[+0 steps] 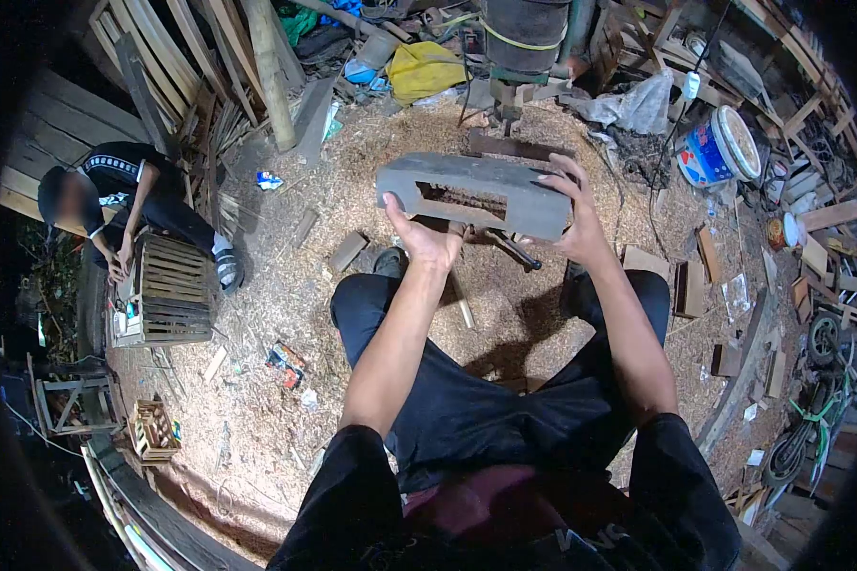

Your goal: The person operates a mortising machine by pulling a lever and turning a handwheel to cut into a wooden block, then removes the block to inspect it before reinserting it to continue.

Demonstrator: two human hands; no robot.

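A long grey box-like block point(467, 171) with a rectangular opening cut in one side is held up in front of me, over the shavings-strewn ground. My left hand point(430, 240) supports it from below near its left end, thumb up against the front face. At the right end, my right hand point(581, 214) grips it with fingers over the top edge. Through the opening, shavings on the ground show. A dark rod-like tool point(516, 251) appears just under the block, partly hidden by it.
On the left a person point(143, 195) sits bent over a slatted wooden crate point(176, 290). A blue-and-white bucket point(719, 147) stands at right, with wood offcuts point(690, 288) nearby. A dark drum point(524, 38) stands ahead beside a yellow sack point(427, 71).
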